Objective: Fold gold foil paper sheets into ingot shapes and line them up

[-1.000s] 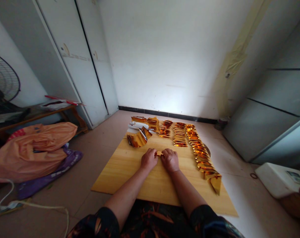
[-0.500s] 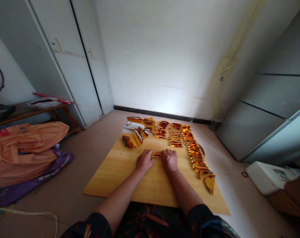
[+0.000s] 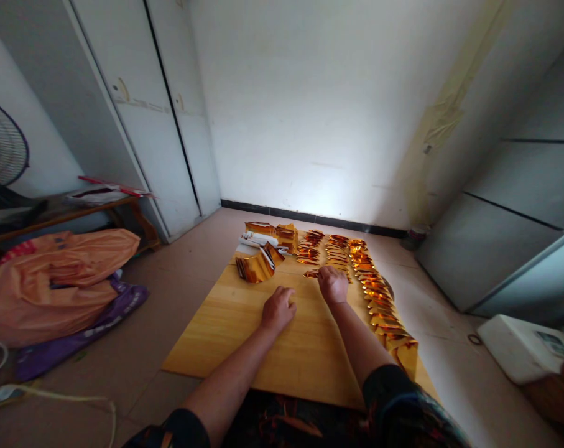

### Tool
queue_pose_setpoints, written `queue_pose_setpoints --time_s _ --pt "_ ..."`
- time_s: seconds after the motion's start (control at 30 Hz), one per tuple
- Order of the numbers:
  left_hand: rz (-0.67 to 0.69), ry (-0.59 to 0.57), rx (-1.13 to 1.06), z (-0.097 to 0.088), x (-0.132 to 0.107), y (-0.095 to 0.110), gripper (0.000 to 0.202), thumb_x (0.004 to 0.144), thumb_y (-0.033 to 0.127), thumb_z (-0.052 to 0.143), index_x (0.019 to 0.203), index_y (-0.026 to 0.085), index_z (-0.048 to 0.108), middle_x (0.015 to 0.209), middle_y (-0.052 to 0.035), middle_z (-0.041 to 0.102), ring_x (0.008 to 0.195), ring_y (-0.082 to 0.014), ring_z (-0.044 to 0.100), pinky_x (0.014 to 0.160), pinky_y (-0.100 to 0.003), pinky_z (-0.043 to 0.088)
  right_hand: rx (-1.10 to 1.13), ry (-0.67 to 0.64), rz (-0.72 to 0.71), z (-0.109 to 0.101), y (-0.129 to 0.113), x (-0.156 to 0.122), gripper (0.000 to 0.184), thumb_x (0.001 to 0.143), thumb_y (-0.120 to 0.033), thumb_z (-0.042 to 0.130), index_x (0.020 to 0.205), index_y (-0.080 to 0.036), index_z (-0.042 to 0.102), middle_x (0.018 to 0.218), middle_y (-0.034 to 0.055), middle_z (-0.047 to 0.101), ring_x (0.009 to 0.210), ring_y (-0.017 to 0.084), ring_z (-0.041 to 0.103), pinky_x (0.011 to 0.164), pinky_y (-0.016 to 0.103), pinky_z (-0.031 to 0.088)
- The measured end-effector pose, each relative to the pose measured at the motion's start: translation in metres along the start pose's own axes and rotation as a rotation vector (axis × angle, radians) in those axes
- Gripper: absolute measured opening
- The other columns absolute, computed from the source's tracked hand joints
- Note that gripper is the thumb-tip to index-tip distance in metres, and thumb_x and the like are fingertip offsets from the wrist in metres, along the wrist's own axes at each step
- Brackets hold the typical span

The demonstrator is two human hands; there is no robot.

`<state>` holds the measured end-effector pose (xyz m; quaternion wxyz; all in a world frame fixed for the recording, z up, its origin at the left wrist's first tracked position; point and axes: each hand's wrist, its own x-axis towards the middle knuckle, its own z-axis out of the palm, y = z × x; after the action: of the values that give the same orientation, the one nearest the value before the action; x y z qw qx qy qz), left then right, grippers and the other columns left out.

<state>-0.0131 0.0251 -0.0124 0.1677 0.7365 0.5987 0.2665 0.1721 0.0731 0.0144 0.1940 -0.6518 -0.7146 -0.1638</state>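
My right hand is closed on a folded gold foil paper piece, whose pointed end sticks out to the left of the fingers. It is at the near end of the middle row of folded gold pieces. My left hand hovers above or rests on the wooden board, thumb and fingers apart, with nothing in it. Ahead of it lies a curved stack of gold foil sheets. A shorter row of folded pieces and a long row flank the middle row.
Another gold foil stack and a white roll sit at the board's far left. An orange bag and a purple bag lie on the floor at left. A white box stands at right, below grey cabinets.
My hands have separated. The right moved forward and right with the folded foil piece; the left let go of it and stays nearer me. The view has shifted slightly.
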Motion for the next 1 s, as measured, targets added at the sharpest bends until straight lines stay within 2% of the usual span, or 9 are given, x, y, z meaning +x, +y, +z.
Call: queue_pose_setpoints --time_s 0.17,0.37,0.77,1.0 --pt "-0.02 0.001 -0.049 0.001 -0.003 -0.002 0.033 0.075 0.012 0.054 0.105 0.023 0.061 0.105 -0.0023 0.062 0.1 -0.015 0.057 0.091 -0.023 0.043 -0.014 -0.081 0.103 0.02 -0.019 0.025 0.019 0.088 -0.019 0.046 0.084 -0.018 0.065 0.079 0.006 0.064 0.064 0.013 0.053 0.058 0.026 0.025" --pt "-0.017 -0.002 -0.078 0.001 -0.006 0.0 0.03 0.074 0.013 0.053 0.101 0.022 0.062 0.102 -0.0023 0.062 0.098 -0.0149 0.058 0.09 -0.023 0.044 -0.021 -0.137 0.14 0.038 -0.021 0.03 0.019 0.09 -0.022 0.045 0.088 -0.02 0.063 0.084 0.0058 0.064 0.062 0.012 0.054 0.056 0.024 0.027" --pt "0.019 -0.004 -0.093 0.002 -0.011 0.0 0.026 0.074 0.012 0.052 0.096 0.022 0.061 0.098 -0.0028 0.061 0.094 -0.0148 0.057 0.087 -0.023 0.045 0.008 -0.119 0.196 0.051 -0.017 0.039 0.016 0.087 -0.023 0.047 0.088 -0.022 0.064 0.083 0.0044 0.065 0.059 0.013 0.052 0.056 0.024 0.03" --pt "0.042 -0.007 -0.097 0.0 -0.011 0.001 0.022 0.075 0.011 0.05 0.09 0.021 0.062 0.095 -0.0031 0.061 0.089 -0.0146 0.057 0.084 -0.023 0.046 -0.03 -0.227 0.238 0.05 -0.019 0.04 0.019 0.089 -0.023 0.044 0.099 -0.021 0.06 0.092 0.0054 0.065 0.066 0.014 0.057 0.057 0.025 0.031"
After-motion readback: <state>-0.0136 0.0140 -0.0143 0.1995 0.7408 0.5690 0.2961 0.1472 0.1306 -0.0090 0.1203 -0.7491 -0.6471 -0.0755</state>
